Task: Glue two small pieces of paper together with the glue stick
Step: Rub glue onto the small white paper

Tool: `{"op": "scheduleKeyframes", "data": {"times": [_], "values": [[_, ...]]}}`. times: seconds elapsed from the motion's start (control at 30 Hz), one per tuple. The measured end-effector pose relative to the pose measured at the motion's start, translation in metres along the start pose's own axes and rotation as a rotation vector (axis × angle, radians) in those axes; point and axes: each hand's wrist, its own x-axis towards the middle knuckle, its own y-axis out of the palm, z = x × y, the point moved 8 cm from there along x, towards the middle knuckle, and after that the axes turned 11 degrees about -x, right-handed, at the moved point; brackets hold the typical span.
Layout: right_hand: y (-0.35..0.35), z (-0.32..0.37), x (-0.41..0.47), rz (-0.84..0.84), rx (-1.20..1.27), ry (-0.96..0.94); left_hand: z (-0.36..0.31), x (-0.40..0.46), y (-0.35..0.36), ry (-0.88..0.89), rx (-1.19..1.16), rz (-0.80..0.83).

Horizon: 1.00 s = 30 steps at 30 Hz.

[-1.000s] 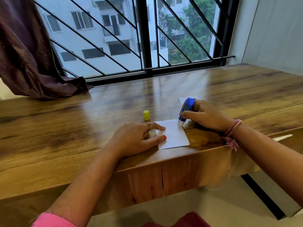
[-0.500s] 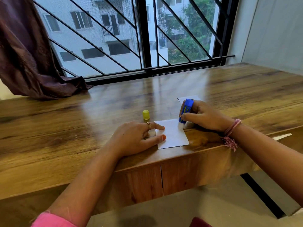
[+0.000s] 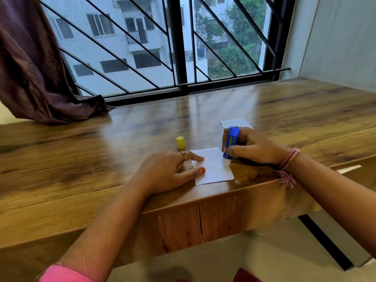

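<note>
A small white paper square (image 3: 213, 169) lies near the front edge of the wooden table (image 3: 101, 159). My left hand (image 3: 168, 171) rests flat on its left side, fingers spread, pinning it down. My right hand (image 3: 252, 147) grips a blue glue stick (image 3: 231, 142), held nearly upright with its white tip touching the paper's right edge. A second white paper (image 3: 234, 123) lies behind my right hand, partly hidden by it. The yellow cap (image 3: 180, 142) stands on the table beyond my left hand.
A dark purple curtain (image 3: 34, 78) drapes onto the table's far left. A barred window (image 3: 179, 47) runs along the table's back edge. The table's front edge lies just below the paper, with cabinet doors (image 3: 199, 222) beneath.
The glue stick's tip has slid a little toward me along the paper's right edge, and the stick stands more upright. My left hand has stayed in place.
</note>
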Motion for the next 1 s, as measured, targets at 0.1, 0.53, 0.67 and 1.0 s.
{"op": "scheduleKeyframes", "data": {"times": [0.1,0.53,0.67,1.0], "values": [[-0.001,0.0,0.001,-0.013,0.005,-0.011,0.0,0.0,0.001,-0.002,0.006,0.013],[0.005,0.0,0.0,0.073,-0.004,-0.053,0.0,0.0,0.0,-0.004,-0.003,0.015],[0.005,0.0,0.0,0.077,0.002,-0.069,0.002,0.001,0.001,-0.005,-0.009,0.006],[0.011,0.007,-0.001,0.162,0.035,-0.123,0.002,0.0,0.001,-0.004,0.013,0.009]]}}
